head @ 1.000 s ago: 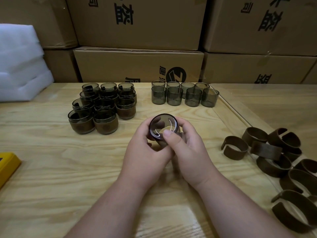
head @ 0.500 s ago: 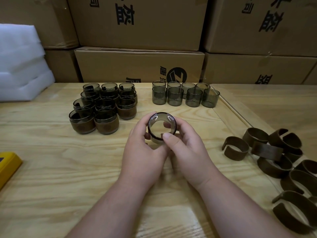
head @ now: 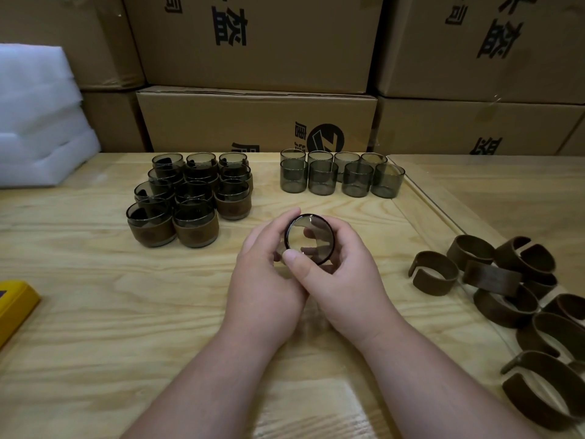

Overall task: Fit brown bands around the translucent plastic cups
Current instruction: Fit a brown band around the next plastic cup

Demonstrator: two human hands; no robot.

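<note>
Both hands meet above the middle of the table (head: 95,312), and between them they hold one translucent cup (head: 309,239) tipped on its side so its dark rim faces the camera. The left hand (head: 264,274) curls round the cup's left side with its fingers reaching over the top of the rim, while the right hand (head: 343,274) wraps the right side, its thumb pressed on the lower left of the rim and its fingers showing through the clear wall. No brown band can be seen around this cup. Behind the hands, toward the back right, stand eight bare cups (head: 342,177) in two rows of four, upright and close together. To the back left sits a cluster of banded cups (head: 193,201), packed touching in about four rows; roughly eleven or twelve show, though the exact count is hard to tell because they overlap. On the right side of the table lies a loose heap of brown bands (head: 512,280), open C-shaped strips, about ten visible, some overlapping and one cut off by the frame edge. A yellow object (head: 15,305) lies at the left edge, white foam (head: 38,122) is stacked at the back left, and cardboard boxes (head: 253,122) printed with black characters stand behind the table.
</note>
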